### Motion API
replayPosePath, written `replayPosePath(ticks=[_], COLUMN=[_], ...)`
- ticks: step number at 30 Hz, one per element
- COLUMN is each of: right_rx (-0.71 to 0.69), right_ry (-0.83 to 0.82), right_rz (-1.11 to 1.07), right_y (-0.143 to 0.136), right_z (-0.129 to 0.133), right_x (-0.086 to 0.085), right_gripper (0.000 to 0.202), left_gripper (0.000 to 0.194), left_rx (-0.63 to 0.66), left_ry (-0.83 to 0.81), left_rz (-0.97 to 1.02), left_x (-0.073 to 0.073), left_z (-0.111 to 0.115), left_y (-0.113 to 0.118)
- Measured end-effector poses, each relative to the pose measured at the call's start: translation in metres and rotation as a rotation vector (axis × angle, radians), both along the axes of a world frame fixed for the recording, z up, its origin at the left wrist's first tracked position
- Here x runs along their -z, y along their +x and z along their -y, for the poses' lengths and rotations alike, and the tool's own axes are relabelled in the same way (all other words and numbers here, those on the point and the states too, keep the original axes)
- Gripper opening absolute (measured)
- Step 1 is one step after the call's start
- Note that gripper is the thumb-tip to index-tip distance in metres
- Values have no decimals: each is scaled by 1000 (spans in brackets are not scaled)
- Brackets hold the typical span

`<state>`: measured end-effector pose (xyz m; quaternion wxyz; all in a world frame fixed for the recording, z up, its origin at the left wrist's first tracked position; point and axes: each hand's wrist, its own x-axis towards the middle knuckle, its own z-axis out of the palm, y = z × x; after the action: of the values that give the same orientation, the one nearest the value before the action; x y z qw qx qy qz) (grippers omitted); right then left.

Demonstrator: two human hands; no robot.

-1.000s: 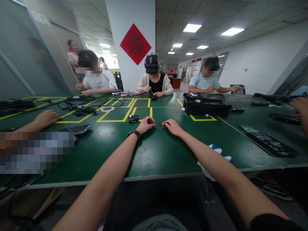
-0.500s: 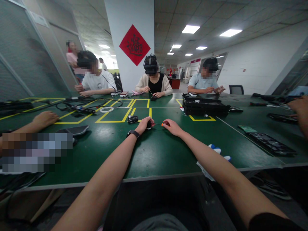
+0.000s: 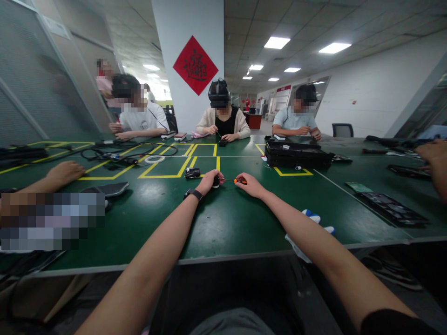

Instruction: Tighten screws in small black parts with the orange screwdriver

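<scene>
My left hand [image 3: 209, 181] is closed around a small black part with a white end [image 3: 216, 182], mostly covered by the fingers. My right hand [image 3: 250, 184] grips a screwdriver by its orange and black handle [image 3: 240, 182]. The thin shaft points left, toward the black part; whether its tip touches cannot be made out. Just beyond my left hand, a small black device [image 3: 192, 173] lies on the green table [image 3: 223, 223].
Blue-and-white gloves [image 3: 312, 217] lie by my right forearm. A black tray-like case [image 3: 298, 154] stands farther back right, with a dark panel [image 3: 394, 204] at the right. Cables [image 3: 122, 156] spread at the left. Co-workers sit around, one's hand [image 3: 65, 171] resting on the table.
My left hand stays in place. The screwdriver handle has turned slightly in my right fingers, showing more of its black and orange grip.
</scene>
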<state>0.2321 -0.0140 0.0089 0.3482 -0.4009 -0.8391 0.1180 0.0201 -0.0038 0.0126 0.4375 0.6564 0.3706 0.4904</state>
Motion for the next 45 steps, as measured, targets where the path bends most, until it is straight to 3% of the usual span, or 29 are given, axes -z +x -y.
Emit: replayPosePath(ticks=[11, 23, 26, 31, 41, 45], right_rx=[24, 9, -18, -21, -10, -26], right_ry=[16, 6, 11, -31, -11, -28], right_rz=[13, 82, 44, -39, -8, -44], right_y=[2, 2, 3, 1, 2, 1], right_z=[-2, -4, -2, -3, -2, -1], right_x=[1, -2, 1, 4, 1, 4], right_gripper=[15, 22, 17, 27, 15, 24], left_gripper=[41, 38, 39, 40, 41, 41], left_rx=[-29, -17, -13, -12, 6, 18], left_ry=[6, -15, -9, -9, -6, 4], left_rz=[-22, 7, 14, -6, -3, 5], left_x=[-1, -1, -2, -2, 0, 0], left_z=[1, 3, 3, 3, 1, 1], left_y=[0, 1, 1, 1, 0, -1])
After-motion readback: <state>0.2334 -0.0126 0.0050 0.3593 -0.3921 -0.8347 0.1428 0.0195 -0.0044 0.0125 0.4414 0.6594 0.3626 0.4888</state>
